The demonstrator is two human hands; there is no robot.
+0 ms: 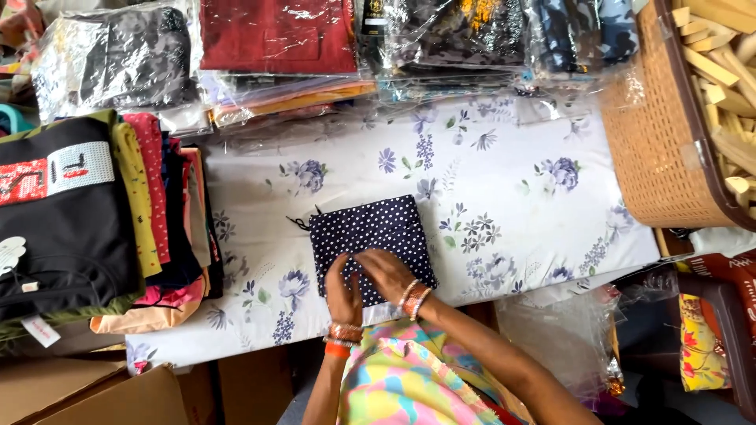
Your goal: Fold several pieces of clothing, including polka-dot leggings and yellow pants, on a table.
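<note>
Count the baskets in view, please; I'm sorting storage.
1. One woven brown basket at the table's right edge, holding pale wooden sticks. It is cut off by the frame, so others may sit out of view.

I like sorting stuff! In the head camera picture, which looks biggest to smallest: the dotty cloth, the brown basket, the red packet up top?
1. Brown basket, though partly out of frame
2. Red packet, also cut off
3. Dotty cloth

The table (504, 197) is covered by a white sheet printed with purple flowers. A folded navy polka-dot cloth (370, 236) lies at its near-centre; left of the cloth stands a stack of folded garments (94, 228), behind it plastic-wrapped clothing packs (276, 47), and right of it a brown woven basket (654, 142).
</note>
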